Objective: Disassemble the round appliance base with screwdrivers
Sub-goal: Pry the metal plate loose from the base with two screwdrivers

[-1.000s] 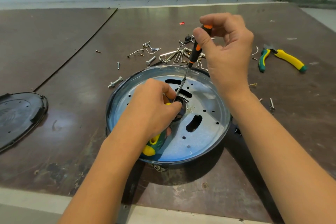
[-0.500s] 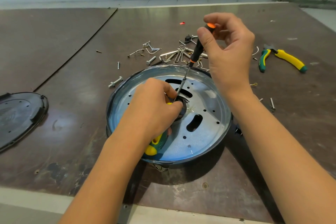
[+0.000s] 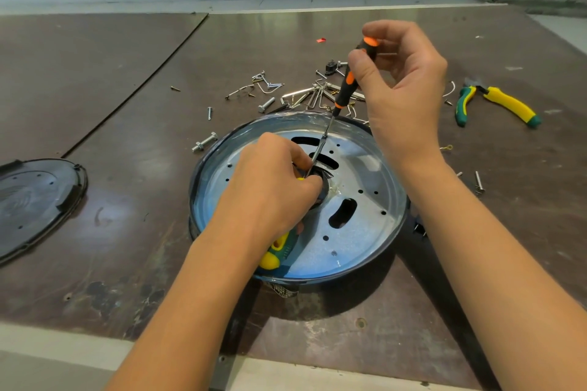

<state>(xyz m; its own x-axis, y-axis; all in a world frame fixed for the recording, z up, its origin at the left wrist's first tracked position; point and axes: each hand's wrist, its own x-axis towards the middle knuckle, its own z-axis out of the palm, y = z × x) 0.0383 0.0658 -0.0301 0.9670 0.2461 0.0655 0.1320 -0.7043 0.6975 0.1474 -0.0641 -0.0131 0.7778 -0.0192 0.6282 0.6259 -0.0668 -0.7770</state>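
The round appliance base [image 3: 355, 232] lies on the dark table, a shiny metal plate with slots and small holes inside a dark rim. My right hand [image 3: 403, 86] pinches the top of a thin black-and-orange screwdriver [image 3: 344, 89], whose shaft slants down to the plate's centre hole. My left hand [image 3: 273, 187] is curled round a yellow-and-green tool [image 3: 274, 252] over the centre; its working end is hidden under my fingers.
Loose screws, bolts and bent wire clips [image 3: 305, 95] are scattered just beyond the base. Yellow-and-green pliers [image 3: 495, 101] lie at the right. A black plastic cover [image 3: 35, 200] sits at the left edge. A bolt [image 3: 205, 143] lies left of the rim.
My right hand's fingers have shifted on the screwdriver's orange cap, turning it slightly. The left hand and the base stay put.
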